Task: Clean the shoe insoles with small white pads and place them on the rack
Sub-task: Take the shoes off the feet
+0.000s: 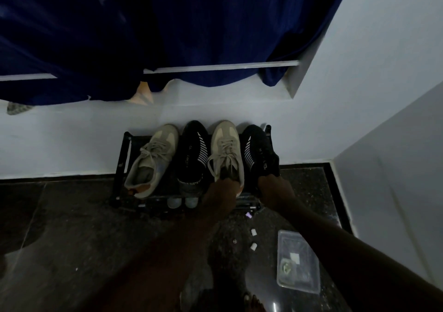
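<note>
Left hand (221, 188) at beige shoe (226, 141), right hand (274, 188) at black shoe (260, 147), grips indiscernible.

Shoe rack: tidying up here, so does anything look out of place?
Yes. The beige shoes and black shoes alternate along the rack, splitting pairs. Two white pads lie loose on the floor near the container.
</note>
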Tool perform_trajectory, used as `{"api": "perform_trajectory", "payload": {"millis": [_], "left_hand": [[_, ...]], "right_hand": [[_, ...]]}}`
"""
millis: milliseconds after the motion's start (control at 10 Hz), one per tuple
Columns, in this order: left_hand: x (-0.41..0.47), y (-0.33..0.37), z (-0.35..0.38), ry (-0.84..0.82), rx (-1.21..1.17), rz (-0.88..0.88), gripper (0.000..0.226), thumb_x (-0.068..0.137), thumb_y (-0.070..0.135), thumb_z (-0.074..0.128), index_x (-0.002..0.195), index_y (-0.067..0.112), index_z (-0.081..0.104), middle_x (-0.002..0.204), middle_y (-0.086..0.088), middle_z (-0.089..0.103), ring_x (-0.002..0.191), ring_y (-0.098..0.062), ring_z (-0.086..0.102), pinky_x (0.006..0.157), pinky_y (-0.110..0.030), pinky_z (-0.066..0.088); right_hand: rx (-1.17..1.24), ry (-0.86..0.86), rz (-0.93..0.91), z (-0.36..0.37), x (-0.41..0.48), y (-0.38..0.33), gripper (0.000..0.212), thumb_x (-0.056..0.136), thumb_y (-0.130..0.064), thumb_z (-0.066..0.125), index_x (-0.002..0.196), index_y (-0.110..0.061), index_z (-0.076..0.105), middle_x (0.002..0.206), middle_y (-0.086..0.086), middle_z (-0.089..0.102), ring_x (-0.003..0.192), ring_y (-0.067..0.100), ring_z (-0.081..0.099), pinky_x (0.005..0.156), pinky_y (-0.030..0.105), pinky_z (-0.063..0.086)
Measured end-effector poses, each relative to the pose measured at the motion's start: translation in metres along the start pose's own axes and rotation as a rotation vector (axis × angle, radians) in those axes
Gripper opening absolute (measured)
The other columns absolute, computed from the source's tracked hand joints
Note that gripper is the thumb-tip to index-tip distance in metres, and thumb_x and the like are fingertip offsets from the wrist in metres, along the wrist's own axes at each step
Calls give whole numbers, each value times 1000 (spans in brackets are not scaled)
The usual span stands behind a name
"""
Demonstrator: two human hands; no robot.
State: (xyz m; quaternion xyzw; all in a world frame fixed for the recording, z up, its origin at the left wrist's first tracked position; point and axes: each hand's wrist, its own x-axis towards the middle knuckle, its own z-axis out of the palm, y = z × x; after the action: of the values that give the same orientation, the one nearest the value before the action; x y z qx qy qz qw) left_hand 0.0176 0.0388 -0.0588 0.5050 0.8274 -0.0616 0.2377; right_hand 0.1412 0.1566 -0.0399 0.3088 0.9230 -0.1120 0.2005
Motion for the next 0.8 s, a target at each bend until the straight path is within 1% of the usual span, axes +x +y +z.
{"api": "perform_trajectory", "payload": {"millis": [100,200,300,400,500,600,700,800], "left_hand": [[-24,10,-19,3,20,-8,25,102,18,50,122,13,65,119,-11,67,110,-32,64,92,-41,52],[-32,13,-20,36,-44,-5,25,101,17,51,122,13,65,120,-11,67,110,-31,64,92,-40,52],[-74,18,-51,82,-55,-15,28,103,19,50,127,14,63,124,-10,66,113,-31,63,92,-39,50],[-89,11,-55,80,-68,35,31,103,18,49,132,15,61,126,-11,65,115,-32,63,94,-41,50],[-122,-5,-59,82,-138,38,44,99,19,50,142,19,55,139,-11,58,126,-33,56,102,-42,46],[-145,-19,-64,98,-139,5,46,97,21,50,143,19,53,137,-10,59,124,-33,57,100,-41,46],[-183,-40,-76,149,-37,-37,49,93,25,52,142,21,52,130,-9,63,116,-34,61,91,-42,50],[-205,-58,-76,173,-14,-70,47,92,28,54,138,22,55,123,-9,65,110,-35,63,86,-42,52]], "right_hand": [[48,5,23,-16,-17,-3,27,98,-26,59,117,-11,70,112,12,73,104,36,71,83,42,58],[77,17,31,-28,-32,-6,26,98,-25,59,117,-11,70,112,12,73,104,35,71,82,40,57],[95,9,38,-48,-58,-15,26,97,-22,59,119,-10,68,115,13,72,105,35,70,84,40,57],[97,3,27,-59,-76,-23,26,98,-22,58,119,-11,69,114,12,72,102,33,71,82,41,60],[107,33,-1,-76,-99,-40,25,98,-23,57,117,-12,70,112,11,73,101,33,72,81,40,59],[88,43,-36,-89,-112,-56,25,98,-23,58,116,-11,69,111,12,73,102,35,72,80,40,58],[77,73,-97,-103,-126,-85,26,96,-29,61,113,-11,69,110,13,73,103,37,71,80,39,56],[97,91,-144,-108,-131,-108,25,96,-31,62,111,-12,69,110,12,73,102,35,71,79,35,53]]}}
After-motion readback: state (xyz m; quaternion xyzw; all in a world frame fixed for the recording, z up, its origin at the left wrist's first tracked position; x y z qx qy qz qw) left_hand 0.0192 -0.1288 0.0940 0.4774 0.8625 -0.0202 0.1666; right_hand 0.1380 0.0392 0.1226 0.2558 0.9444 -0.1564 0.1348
